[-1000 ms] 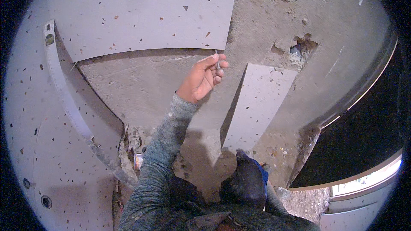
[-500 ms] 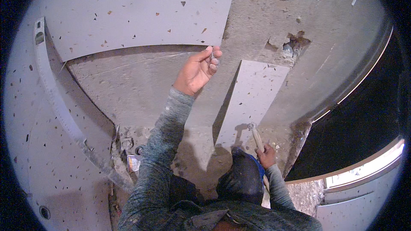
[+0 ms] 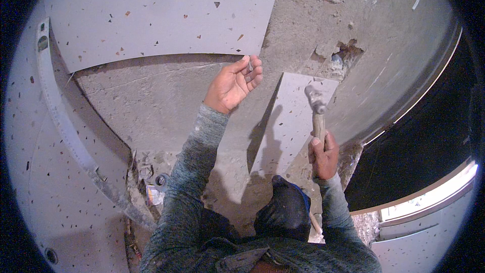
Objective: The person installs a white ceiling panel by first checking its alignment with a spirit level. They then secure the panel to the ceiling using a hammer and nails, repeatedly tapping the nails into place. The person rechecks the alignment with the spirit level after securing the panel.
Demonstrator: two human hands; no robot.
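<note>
Upright in my right hand [image 3: 325, 156] is a hammer, gripped by its pale wooden handle [image 3: 319, 125]. Its grey metal head [image 3: 316, 98] is in front of a narrow speckled tile strip [image 3: 289, 121] that leans against the bare wall. My left hand [image 3: 233, 85] is raised at the lower right corner of a large white speckled tile [image 3: 166, 12]. Thumb and index finger are drawn together at that edge, and the other fingers curl loosely. Whether something small is pinched there I cannot make out.
A long metal level [image 3: 63, 121] lies along the speckled tiles at left. Rough grey concrete [image 3: 161, 98] lies below the large tile, with a broken hole [image 3: 347, 53] at upper right. Near my left arm sit a tape roll [image 3: 161, 179] and a small packet [image 3: 154, 194]. A dark opening is at right.
My right hand has risen with the hammer, bringing the head up in front of the strip's upper part. My left hand stays by the tile corner, its fingers slightly looser.
</note>
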